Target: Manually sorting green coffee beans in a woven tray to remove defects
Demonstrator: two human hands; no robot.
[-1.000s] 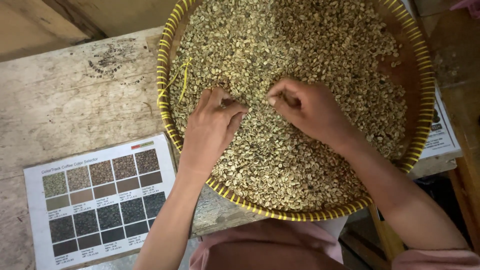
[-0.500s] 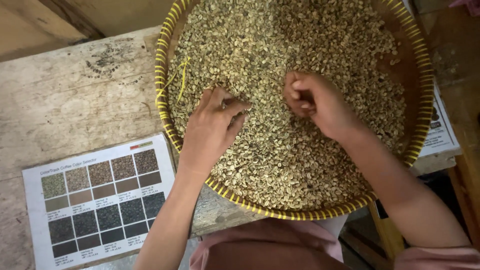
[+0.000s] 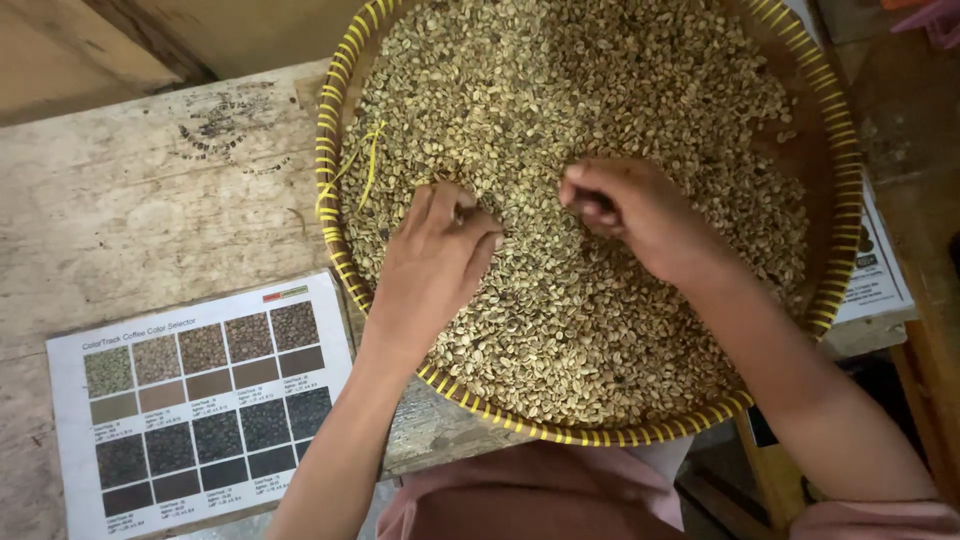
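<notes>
Head view: green coffee beans (image 3: 560,330) are spread under both hands in the woven tray (image 3: 838,150). The left hand (image 3: 430,262) is laid flat, fingers together; the right hand (image 3: 640,215) is curled, fingertips pinched over beans.

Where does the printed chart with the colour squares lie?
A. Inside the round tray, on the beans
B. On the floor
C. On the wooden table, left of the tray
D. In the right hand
C: the colour chart lies flat on the wooden table, left of the woven tray.

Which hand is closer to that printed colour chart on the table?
Left. The left hand rests on the beans just right of the colour chart; the right hand works farther across the woven tray.
</notes>
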